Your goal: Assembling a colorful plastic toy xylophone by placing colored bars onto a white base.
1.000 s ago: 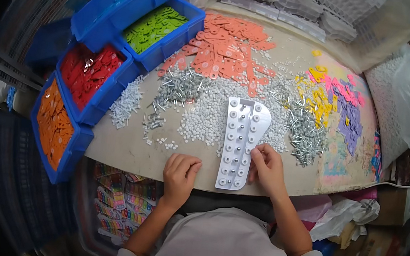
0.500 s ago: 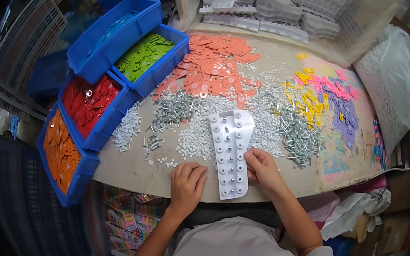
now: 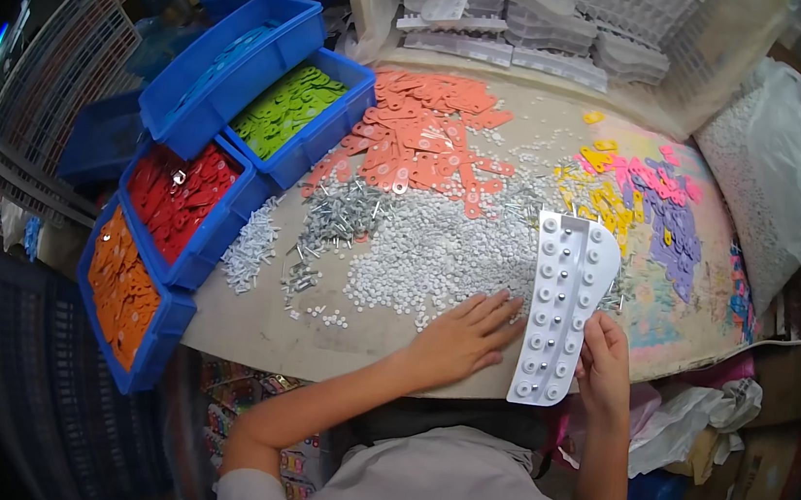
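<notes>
My right hand (image 3: 605,364) grips a long white plastic tray (image 3: 543,309) by its right edge. The tray is wider at its far end, with two rows of round white rings and a line of small metal pins down its middle. My left hand (image 3: 471,338) lies palm down on the table just left of the tray, fingers stretched out. Its fingertips reach the near edge of a spread of small white beads (image 3: 420,252). Silvery metal pins (image 3: 351,211) lie at the left of the beads; more pins are partly hidden behind the tray.
Flat coral pieces (image 3: 423,130) are heaped at the back. Yellow pieces (image 3: 620,205), pink pieces (image 3: 657,179) and purple pieces (image 3: 674,245) lie at the right. Blue bins (image 3: 283,164) of coloured pieces stand left. A bulging clear bag (image 3: 772,152) and stacked white trays (image 3: 539,45) border the table.
The white tray has moved right in my right hand, away from the middle of the beads. My left hand has shifted right and forward to the beads' near edge, its fingers straightening.
</notes>
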A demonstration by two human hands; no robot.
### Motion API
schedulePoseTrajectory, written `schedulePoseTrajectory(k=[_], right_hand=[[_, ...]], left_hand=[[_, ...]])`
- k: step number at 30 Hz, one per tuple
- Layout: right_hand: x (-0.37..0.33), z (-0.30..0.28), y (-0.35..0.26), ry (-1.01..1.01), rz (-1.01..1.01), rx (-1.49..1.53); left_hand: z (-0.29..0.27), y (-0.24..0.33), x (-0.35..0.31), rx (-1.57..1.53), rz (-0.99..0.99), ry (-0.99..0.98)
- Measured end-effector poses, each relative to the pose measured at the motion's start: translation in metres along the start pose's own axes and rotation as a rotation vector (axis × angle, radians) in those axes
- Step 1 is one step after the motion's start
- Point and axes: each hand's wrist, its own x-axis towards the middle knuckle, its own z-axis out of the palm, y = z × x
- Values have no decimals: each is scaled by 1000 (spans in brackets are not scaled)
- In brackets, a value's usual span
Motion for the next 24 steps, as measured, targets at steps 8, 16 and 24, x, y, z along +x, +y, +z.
schedulePoseTrajectory(k=[8,16,24], right_hand=[[-15,3,5,112,37,-10],[-10,30,29,-102,199,67],[10,56,60,-225,302,-133]], left_hand=[[-6,-74,34,216,-16,172],[-38,-127,34,343,-82,278],[-80,-121,12,198,-233,480]])
